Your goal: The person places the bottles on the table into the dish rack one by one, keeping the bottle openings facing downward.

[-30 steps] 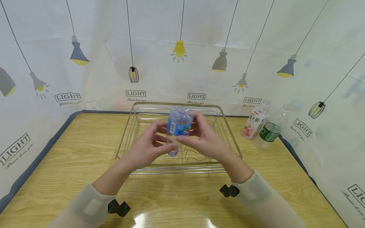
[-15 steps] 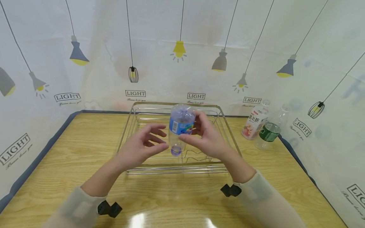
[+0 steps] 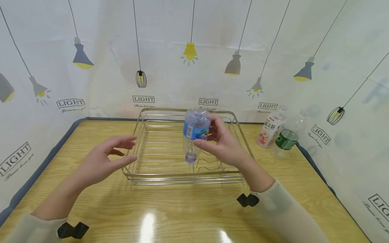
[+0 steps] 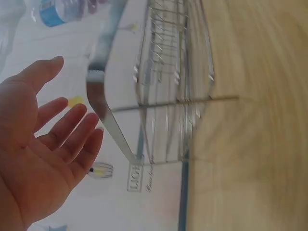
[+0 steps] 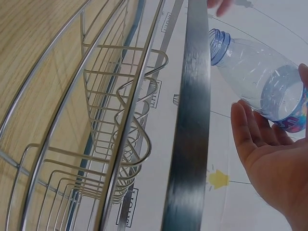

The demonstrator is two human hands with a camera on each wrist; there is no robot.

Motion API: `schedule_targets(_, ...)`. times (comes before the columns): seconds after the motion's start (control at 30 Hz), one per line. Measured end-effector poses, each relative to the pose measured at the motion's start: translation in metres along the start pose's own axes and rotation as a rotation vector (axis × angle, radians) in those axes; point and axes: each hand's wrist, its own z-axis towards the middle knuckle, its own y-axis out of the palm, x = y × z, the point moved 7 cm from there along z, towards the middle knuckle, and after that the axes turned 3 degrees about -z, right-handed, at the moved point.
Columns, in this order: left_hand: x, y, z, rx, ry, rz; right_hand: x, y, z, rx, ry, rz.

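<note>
My right hand [image 3: 223, 143] grips a clear plastic bottle [image 3: 196, 130] with a blue label, held upside down above the wire dish rack [image 3: 161, 175]. Its uncapped, purple-tinted neck points down toward the rack. In the right wrist view, the thumb and fingers close round the label of the bottle [image 5: 255, 72]. My left hand [image 3: 106, 157] hovers by the rack's left side, fingers relaxed and holding nothing. From the left wrist, that same hand [image 4: 48, 134] shows its palm and loosely bent fingers beside the rack's metal rim [image 4: 96, 91].
At the right back of the wooden table [image 3: 170, 209] stand a bottle with a pink-and-white label [image 3: 270, 130] and a clear bottle with a green label [image 3: 285, 139]. A lamp-patterned cloth [image 3: 170, 67] hangs behind and at both sides.
My left hand has left the bottle and drawn back to the left, past the rack's left edge. The right hand still holds the bottle, slightly farther right and higher.
</note>
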Motion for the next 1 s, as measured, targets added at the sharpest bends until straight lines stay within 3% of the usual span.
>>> schedule_targets(0.23, -0.03, -0.002, -0.018, -0.119, -0.059, 0.05, 0.0, 0.001, 0.001, -0.004, 0.03, -0.013)
schedule_targets(0.47, -0.046, 0.007, -0.023, -0.221, -0.155, -0.016, -0.004, 0.002, 0.006, -0.007, 0.037, -0.021)
schedule_targets(0.7, -0.056, 0.006, -0.027, -0.238, -0.232, -0.035, -0.018, 0.002, 0.025, 0.009, 0.0, -0.029)
schedule_targets(1.0, -0.061, 0.008, -0.029, -0.241, -0.278, -0.096, -0.037, 0.009, 0.066, 0.014, -0.009, -0.037)
